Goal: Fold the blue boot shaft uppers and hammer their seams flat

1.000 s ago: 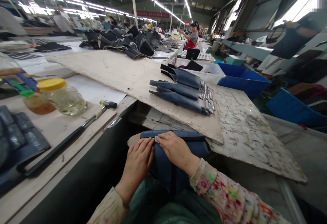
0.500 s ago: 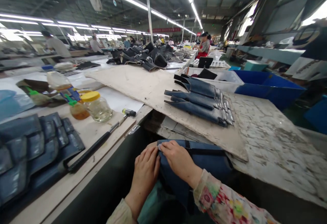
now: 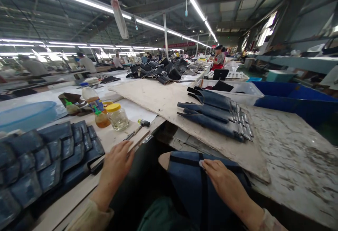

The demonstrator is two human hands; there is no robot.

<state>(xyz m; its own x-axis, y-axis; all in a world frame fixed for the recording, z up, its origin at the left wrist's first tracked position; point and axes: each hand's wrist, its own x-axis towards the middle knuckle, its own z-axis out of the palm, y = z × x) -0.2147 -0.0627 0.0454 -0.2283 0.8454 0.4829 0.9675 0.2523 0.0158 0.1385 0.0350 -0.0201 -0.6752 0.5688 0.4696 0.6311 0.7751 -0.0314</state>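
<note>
A dark blue leather-like piece [image 3: 185, 181] with black strips crossing it lies over my lap at the table edge. From its left end a tan rounded tip [image 3: 164, 160] sticks out. My right hand [image 3: 227, 181] rests on its upper part, fingers pressed together, with a small whitish bit [image 3: 201, 163] at the fingertips. To the left, my left hand [image 3: 117, 164] reaches over the handle of a hammer [image 3: 144, 122] lying along the board's edge. Its fingers are stretched and the thumb is apart; the palm side is hidden.
Overlapping blue pieces [image 3: 50, 153] lie at left. Beyond them stand a yellow-lidded jar [image 3: 118, 118], a small bottle [image 3: 102, 119] and a larger bottle [image 3: 91, 97]. Blue pieces with metal ends [image 3: 211, 115] lie on a tan board [image 3: 148, 94]. A blue bin [image 3: 298, 97] stands at right.
My left hand has left the blue piece and moved left to the hammer. My right hand has slid right along the piece's upper edge. The view has turned left.
</note>
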